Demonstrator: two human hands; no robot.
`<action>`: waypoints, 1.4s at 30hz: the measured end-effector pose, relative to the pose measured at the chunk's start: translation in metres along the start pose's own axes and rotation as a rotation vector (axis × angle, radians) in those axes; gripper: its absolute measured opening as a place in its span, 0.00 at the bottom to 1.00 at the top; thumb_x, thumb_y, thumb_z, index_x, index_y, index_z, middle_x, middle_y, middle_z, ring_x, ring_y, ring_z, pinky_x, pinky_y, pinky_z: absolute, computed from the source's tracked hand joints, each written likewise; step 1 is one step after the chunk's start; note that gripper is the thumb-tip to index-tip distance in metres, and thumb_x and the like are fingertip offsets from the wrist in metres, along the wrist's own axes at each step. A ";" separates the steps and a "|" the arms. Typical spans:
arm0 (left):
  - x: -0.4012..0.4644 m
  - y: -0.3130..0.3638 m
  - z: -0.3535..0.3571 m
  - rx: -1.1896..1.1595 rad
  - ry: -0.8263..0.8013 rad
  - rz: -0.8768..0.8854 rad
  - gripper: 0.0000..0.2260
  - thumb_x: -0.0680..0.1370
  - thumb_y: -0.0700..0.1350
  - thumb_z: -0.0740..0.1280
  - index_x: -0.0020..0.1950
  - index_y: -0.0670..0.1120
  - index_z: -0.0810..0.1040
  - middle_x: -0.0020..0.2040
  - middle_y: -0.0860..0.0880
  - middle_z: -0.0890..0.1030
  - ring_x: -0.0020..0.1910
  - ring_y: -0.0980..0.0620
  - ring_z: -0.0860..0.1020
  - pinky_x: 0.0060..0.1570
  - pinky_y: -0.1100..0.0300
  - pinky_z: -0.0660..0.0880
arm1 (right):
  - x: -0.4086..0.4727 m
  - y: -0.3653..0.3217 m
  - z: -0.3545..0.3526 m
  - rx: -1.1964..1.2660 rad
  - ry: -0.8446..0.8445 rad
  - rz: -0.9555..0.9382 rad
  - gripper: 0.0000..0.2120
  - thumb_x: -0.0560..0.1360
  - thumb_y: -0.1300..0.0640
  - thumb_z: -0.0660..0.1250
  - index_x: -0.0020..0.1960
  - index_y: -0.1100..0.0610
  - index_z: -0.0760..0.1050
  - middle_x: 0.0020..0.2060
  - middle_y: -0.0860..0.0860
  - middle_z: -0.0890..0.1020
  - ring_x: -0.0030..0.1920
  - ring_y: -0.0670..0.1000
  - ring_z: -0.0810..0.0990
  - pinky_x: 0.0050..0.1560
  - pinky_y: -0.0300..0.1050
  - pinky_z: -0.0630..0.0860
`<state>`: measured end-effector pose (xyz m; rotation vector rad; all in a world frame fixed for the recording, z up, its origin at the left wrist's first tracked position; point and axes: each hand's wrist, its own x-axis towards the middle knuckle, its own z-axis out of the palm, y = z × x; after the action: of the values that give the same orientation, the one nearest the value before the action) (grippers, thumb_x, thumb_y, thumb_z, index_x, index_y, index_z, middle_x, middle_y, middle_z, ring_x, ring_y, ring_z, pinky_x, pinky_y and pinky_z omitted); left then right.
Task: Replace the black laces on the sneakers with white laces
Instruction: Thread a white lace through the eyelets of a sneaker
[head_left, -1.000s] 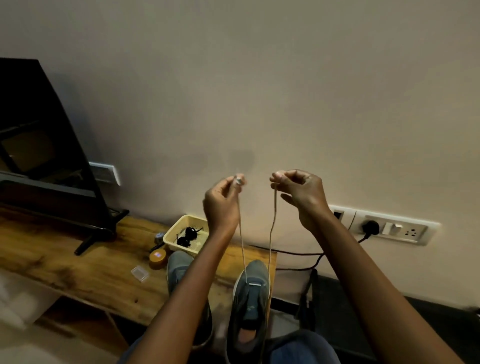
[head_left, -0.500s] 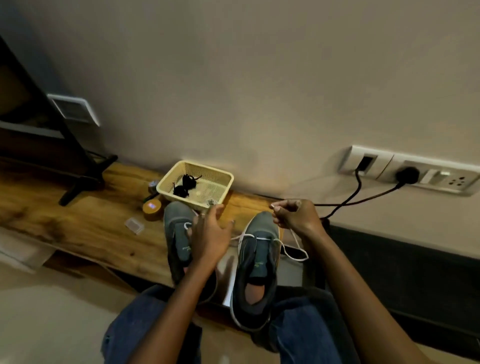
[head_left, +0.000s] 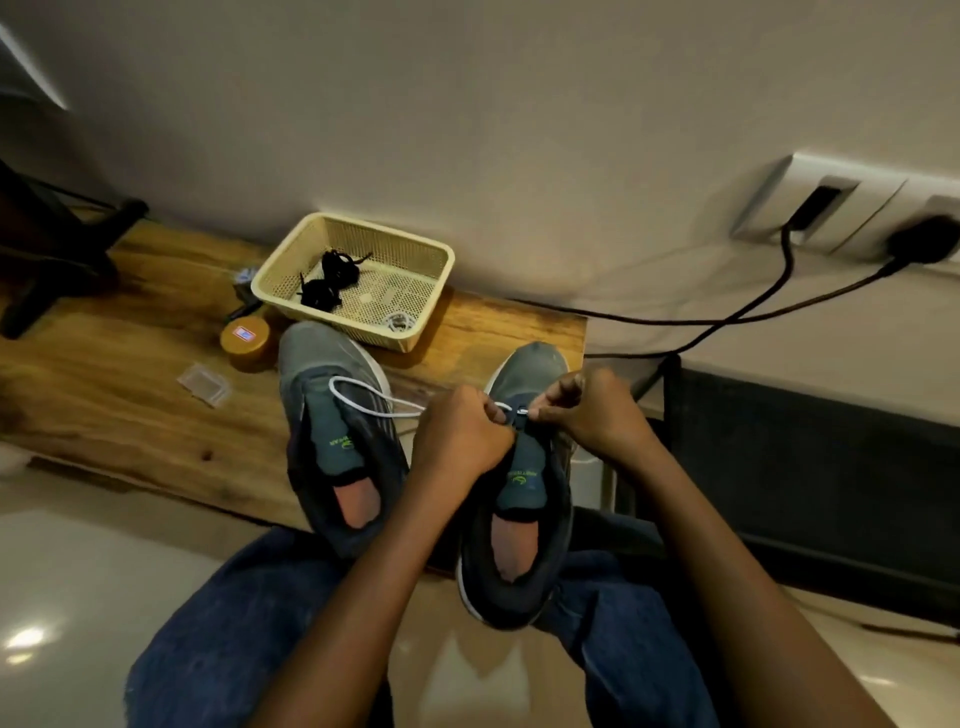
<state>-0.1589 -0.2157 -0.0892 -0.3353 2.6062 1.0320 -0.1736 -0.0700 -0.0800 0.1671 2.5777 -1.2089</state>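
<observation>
Both hands are down at the right-hand grey mesh sneaker (head_left: 524, 467), which sits at the near edge of the low wooden desk (head_left: 130, 410), heel toward the person's jeans-clad knees. The left hand (head_left: 460, 436) has its grip curled tight around the thin white lace (head_left: 363, 402) right at the eyelets near the toe end, and the right hand (head_left: 587, 415) is pinching the same lace from the other side, fingers bunched. A loop of that lace trails off to the left and lies across the tongue of the other grey sneaker (head_left: 332, 431), which has no lace threaded in it.

Behind the shoes there's a cream plastic mesh basket (head_left: 415, 332) with the bundled black laces (head_left: 332, 278) in it (plus a small whitish coil near the front corner, too small to make out). Just left of the basket is a round amber jar (head_left: 244, 340), and a little clear plastic case (head_left: 203, 383) lies flat on the wood.
</observation>
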 end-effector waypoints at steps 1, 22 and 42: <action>0.003 0.000 -0.002 0.003 -0.013 0.017 0.03 0.71 0.43 0.71 0.43 0.47 0.84 0.44 0.46 0.84 0.47 0.46 0.81 0.44 0.58 0.76 | 0.000 0.001 0.000 -0.022 -0.006 -0.010 0.03 0.71 0.63 0.73 0.42 0.62 0.83 0.34 0.49 0.82 0.35 0.39 0.78 0.40 0.34 0.75; 0.020 -0.016 -0.004 -0.295 -0.102 -0.025 0.04 0.73 0.37 0.72 0.45 0.45 0.84 0.40 0.47 0.83 0.39 0.53 0.79 0.44 0.60 0.75 | 0.002 0.004 0.031 -0.210 0.112 -0.082 0.06 0.72 0.61 0.69 0.38 0.62 0.81 0.37 0.57 0.84 0.42 0.55 0.82 0.48 0.55 0.78; 0.018 -0.017 -0.002 -0.307 -0.116 -0.003 0.06 0.74 0.38 0.71 0.39 0.49 0.82 0.41 0.47 0.83 0.42 0.51 0.80 0.49 0.55 0.78 | 0.004 0.007 0.032 -0.255 0.115 -0.108 0.08 0.73 0.60 0.68 0.38 0.65 0.80 0.36 0.62 0.82 0.40 0.58 0.80 0.41 0.52 0.77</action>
<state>-0.1705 -0.2311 -0.1054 -0.3381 2.3435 1.4093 -0.1687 -0.0905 -0.1060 0.0443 2.8444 -0.9166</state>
